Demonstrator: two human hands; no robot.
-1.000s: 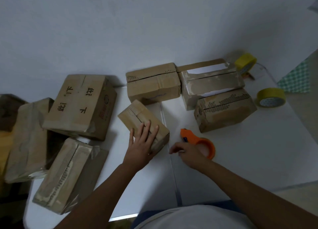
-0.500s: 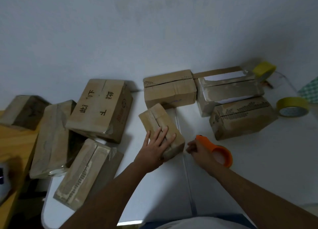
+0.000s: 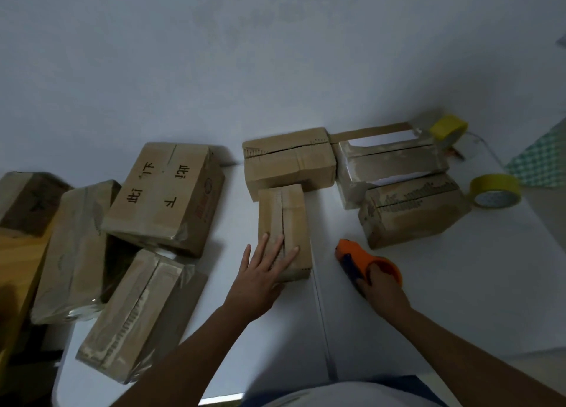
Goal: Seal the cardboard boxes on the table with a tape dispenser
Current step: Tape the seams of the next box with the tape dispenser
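Observation:
A small cardboard box [image 3: 283, 220] lies lengthwise in the middle of the white table [image 3: 444, 299], its top seam running away from me. My left hand [image 3: 260, 273] rests flat on its near end with fingers spread. To the right, my right hand [image 3: 382, 287] grips the orange tape dispenser [image 3: 361, 258] on the table, fingers curled into its ring. Behind stand three more boxes: a closed one [image 3: 288, 161], an open one with white inside [image 3: 389, 164] and a worn one [image 3: 413, 213].
Several larger boxes crowd the left: a printed one [image 3: 165, 192], one [image 3: 134, 314] overhanging the table edge, a wrapped one [image 3: 76, 247]. Two yellow tape rolls [image 3: 494, 190] [image 3: 448, 129] sit far right. A wall stands close behind. A wooden surface [image 3: 18, 265] lies far left.
My left hand has turned the small box from a diagonal lie to straight lengthwise. My right hand has slid into the dispenser's ring and taken hold. The view has shifted left.

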